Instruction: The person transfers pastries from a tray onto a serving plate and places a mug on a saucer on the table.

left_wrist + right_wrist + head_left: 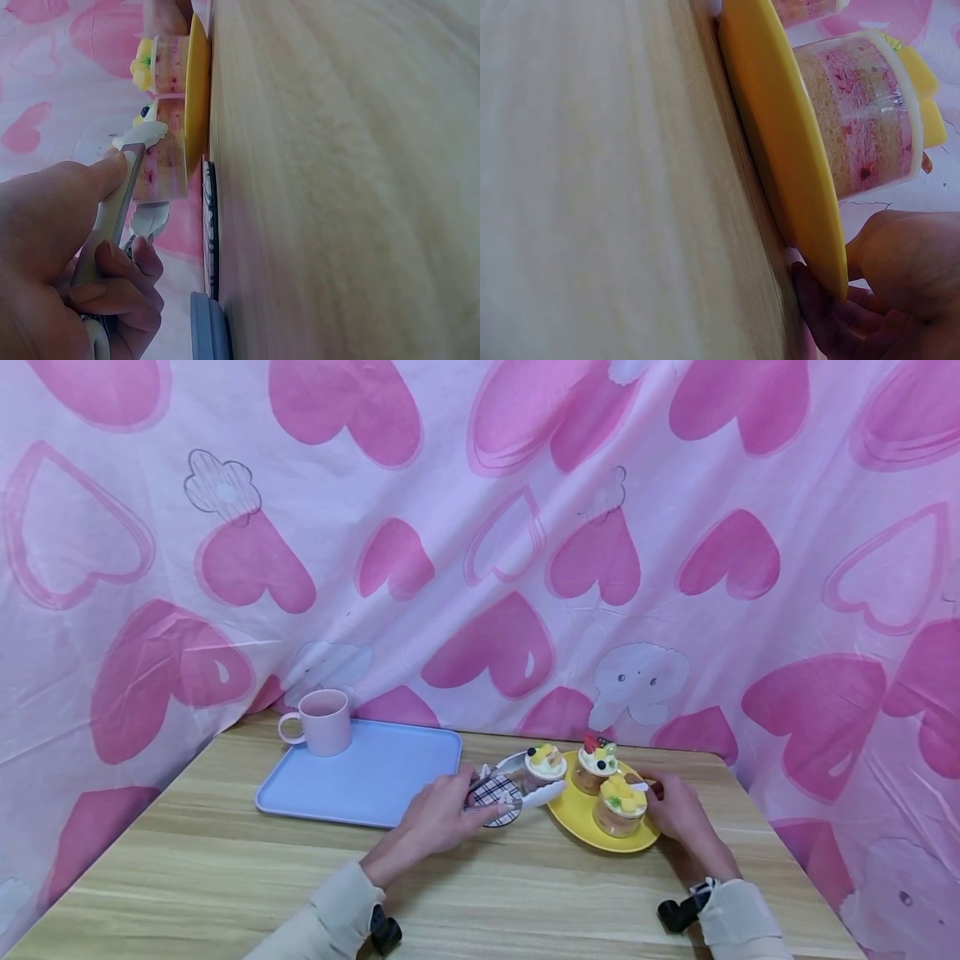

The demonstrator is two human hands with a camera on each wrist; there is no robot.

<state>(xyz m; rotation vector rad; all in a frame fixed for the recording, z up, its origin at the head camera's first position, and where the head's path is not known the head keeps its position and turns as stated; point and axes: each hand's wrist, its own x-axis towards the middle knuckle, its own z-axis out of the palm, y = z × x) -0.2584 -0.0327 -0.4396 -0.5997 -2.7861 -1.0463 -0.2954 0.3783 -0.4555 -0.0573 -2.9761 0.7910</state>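
Observation:
My left hand point(438, 814) holds a pair of tongs point(114, 210) with white scalloped tips. Between the tips is a clear cup of layered cake point(546, 766), topped with cream and fruit, at the left edge of the yellow plate point(583, 832). Two more cake cups stand on that plate: one with strawberry and blueberry point(587, 777), the other with mango cubes point(621, 810). My right hand point(684, 814) pinches the plate's right rim, thumb above and fingers below, as the right wrist view shows.
A round plaid coaster point(489, 793) lies on the wooden table point(517, 893), partly under the tongs in the head view. To its left are a blue tray point(360, 785) and a pink mug point(327, 724) on the tray's back left corner. A heart-print cloth point(480, 635) hangs behind the table.

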